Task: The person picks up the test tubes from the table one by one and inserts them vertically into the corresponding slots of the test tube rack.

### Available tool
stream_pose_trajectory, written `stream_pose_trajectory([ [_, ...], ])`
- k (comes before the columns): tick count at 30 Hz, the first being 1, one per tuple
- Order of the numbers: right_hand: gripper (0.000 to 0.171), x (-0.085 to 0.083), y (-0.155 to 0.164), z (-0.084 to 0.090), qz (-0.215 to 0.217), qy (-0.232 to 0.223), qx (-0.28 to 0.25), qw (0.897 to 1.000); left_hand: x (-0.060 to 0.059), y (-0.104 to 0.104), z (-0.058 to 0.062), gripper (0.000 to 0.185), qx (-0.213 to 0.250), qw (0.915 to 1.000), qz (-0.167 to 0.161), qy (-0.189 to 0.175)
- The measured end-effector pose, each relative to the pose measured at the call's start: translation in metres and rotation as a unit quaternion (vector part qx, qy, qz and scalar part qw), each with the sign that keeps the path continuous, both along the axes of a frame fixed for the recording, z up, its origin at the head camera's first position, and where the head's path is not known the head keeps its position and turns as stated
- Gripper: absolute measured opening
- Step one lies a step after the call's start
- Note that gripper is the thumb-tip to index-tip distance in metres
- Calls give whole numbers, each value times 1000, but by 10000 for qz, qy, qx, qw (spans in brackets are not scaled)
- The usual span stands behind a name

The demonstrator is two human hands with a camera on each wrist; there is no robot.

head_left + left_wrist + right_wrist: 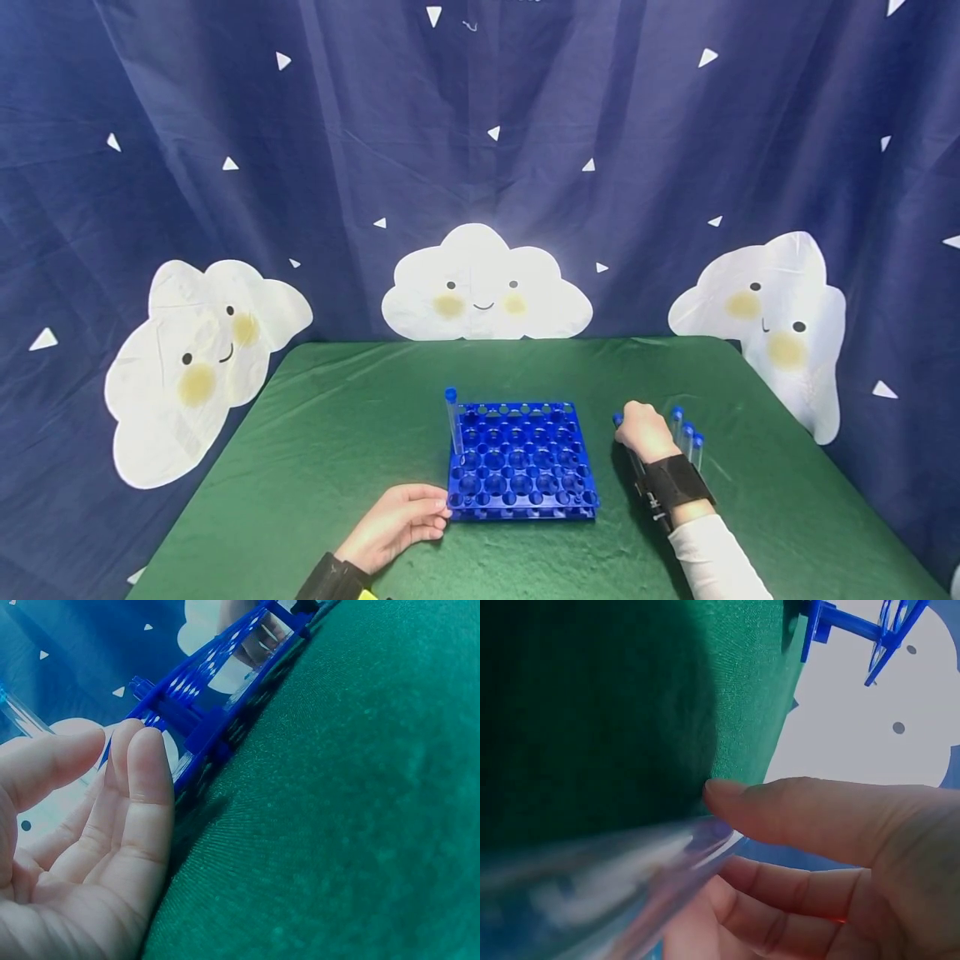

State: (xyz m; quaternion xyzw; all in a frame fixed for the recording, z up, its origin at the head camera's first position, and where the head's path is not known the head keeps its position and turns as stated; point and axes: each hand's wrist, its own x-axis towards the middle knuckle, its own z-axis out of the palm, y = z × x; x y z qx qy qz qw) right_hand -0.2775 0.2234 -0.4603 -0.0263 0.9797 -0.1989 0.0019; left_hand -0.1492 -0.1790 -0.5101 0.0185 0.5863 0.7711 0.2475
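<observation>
A blue test tube rack (517, 458) stands on the green-covered table. My left hand (401, 521) holds its near left corner, with the thumb and fingers at the frame's edge (199, 735). One clear test tube (456, 429) with a blue cap stands in the rack's left side, leaning slightly. To the right of the rack, my right hand (645, 431) pinches a clear test tube (630, 892) between thumb and fingers. That tube's blue cap (618, 419) shows just left of the hand in the head view; the wrist and wristband partly hide the tube.
Three more blue-capped test tubes (687, 433) stand just right of my right hand, their lower parts partly behind the wristband. A dark blue curtain (480, 108) with white clouds and triangles hangs behind the table's far edge. The green cloth (337, 400) shows left of the rack.
</observation>
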Motion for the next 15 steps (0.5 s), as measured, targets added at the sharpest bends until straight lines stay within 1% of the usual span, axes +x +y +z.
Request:
stream_pose_trajectory([
  [4, 2, 2, 1, 2, 19, -55, -122, 9999, 0, 0, 0, 22, 17, 10000, -12, 8],
  [5, 3, 2, 1, 3, 15, -59, -184, 9998, 0, 0, 1, 22, 16, 10000, -13, 8],
  [9, 20, 2, 2, 7, 11, -146, -577, 9982, 1, 0, 1, 22, -7, 10000, -13, 6],
  [12, 29, 0, 4, 12, 61, -133, -731, 9972, 1, 0, 1, 23, -21, 10000, 3, -2],
  [15, 31, 0, 5, 16, 118, -22, -753, 9971, 0, 0, 1, 24, -32, 10000, 10, 6],
])
